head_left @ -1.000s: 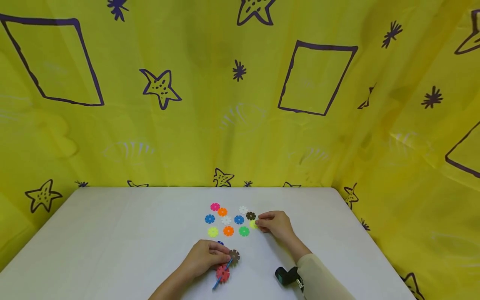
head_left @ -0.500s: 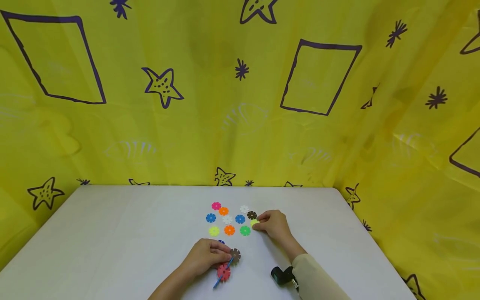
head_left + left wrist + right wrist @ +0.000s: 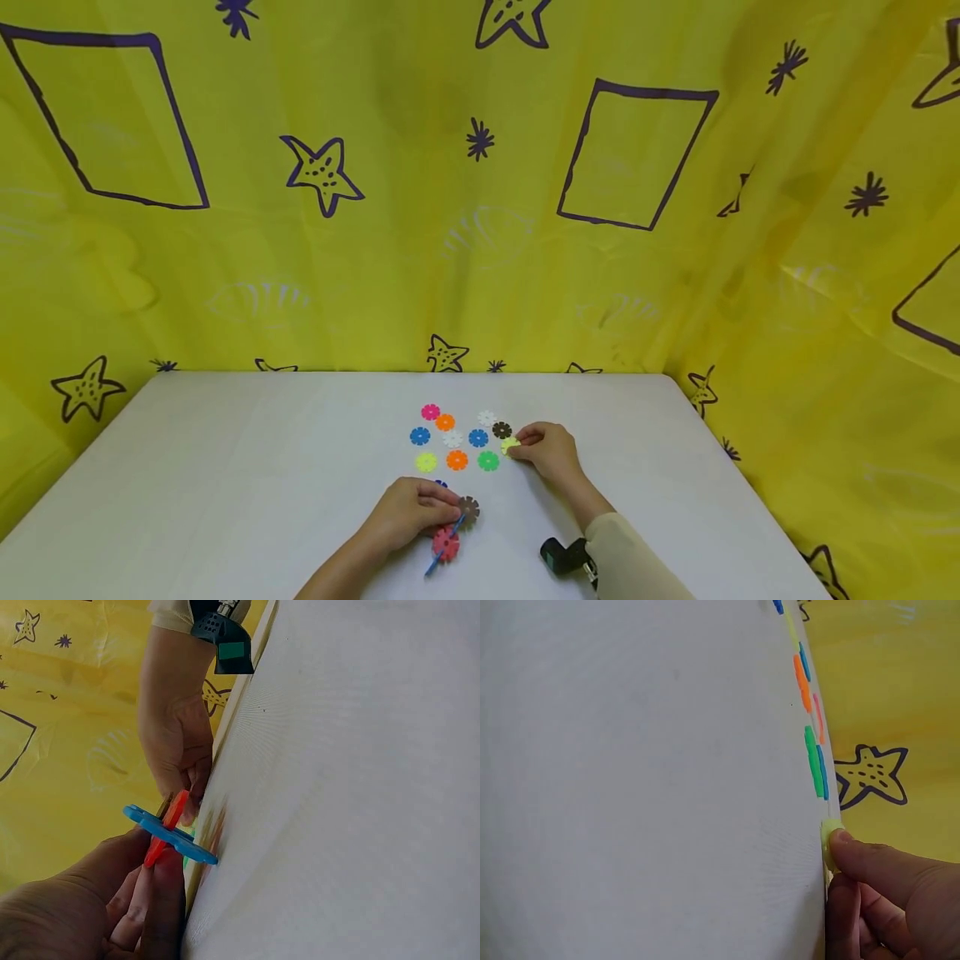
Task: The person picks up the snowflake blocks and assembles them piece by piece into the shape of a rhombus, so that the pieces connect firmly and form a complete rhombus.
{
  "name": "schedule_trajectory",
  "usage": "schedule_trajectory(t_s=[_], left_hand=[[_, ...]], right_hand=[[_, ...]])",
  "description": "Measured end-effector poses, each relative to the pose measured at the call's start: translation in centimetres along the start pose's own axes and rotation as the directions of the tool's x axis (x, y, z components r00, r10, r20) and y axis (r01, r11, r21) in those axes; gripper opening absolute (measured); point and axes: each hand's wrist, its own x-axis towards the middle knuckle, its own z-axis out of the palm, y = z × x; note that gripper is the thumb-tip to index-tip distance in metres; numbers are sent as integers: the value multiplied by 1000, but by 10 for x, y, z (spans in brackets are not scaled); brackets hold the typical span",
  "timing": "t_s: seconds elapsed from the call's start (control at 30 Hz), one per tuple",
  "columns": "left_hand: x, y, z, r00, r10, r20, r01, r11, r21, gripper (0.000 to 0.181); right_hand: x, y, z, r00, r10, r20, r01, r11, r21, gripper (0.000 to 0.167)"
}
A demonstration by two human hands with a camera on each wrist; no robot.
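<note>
My left hand [image 3: 408, 512] pinches a small chain of interlocking notched discs above the near middle of the table. The chain has a brown disc [image 3: 468, 509], a blue disc [image 3: 171, 835] seen edge-on, and a red disc [image 3: 446, 544]. In the left wrist view the blue one crosses through the red one. My right hand [image 3: 551, 454] is at the right end of the loose discs. Its thumb and finger pinch a yellow disc [image 3: 829, 841], raised on edge in the right wrist view. A black disc [image 3: 502, 430] lies beside it.
Loose discs lie flat on the white table [image 3: 240, 483], among them a green disc [image 3: 488, 461], an orange disc [image 3: 457, 460] and a pink disc [image 3: 431, 412]. A dark blue disc [image 3: 441, 484] is partly hidden behind my left hand. A yellow curtain [image 3: 405, 275] hangs behind.
The yellow disc at my right fingertips has come up slightly and shows more of its face. The left hand and its chain stay nearly still.
</note>
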Motion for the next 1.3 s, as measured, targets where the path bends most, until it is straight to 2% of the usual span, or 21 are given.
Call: schedule_trajectory(t_s=[0.23,0.43,0.67,0.83,0.93,1.07,1.3], left_hand=[[0,-1,1,1000,-12,2,12,1000,-21,23],[-1,1,2,1000,-16,2,16,1000,-22,23],[-1,2,2,1000,-23,-6,23,1000,-19,24],[-1,2,2,1000,-28,-6,28,1000,-3,24],[-1,3,2,999,-32,-9,32,999,1,24],[0,2,1,999,-32,-22,32,999,-5,25],[0,0,0,999,-37,-41,35,998,-49,26]], right_hand=[[-6,3,0,1000,27,11,-28,997,75,15],[-16,1,1,997,68,43,-74,983,171,15],[-32,-1,2,997,19,76,-35,976,215,13],[-41,-1,5,992,-9,127,-23,969,246,13],[-45,0,7,981,-42,188,-16,954,298,15],[-47,-1,8,957,-104,270,-7,925,380,19],[-50,-3,8,924,-183,336,20,901,434,21]])
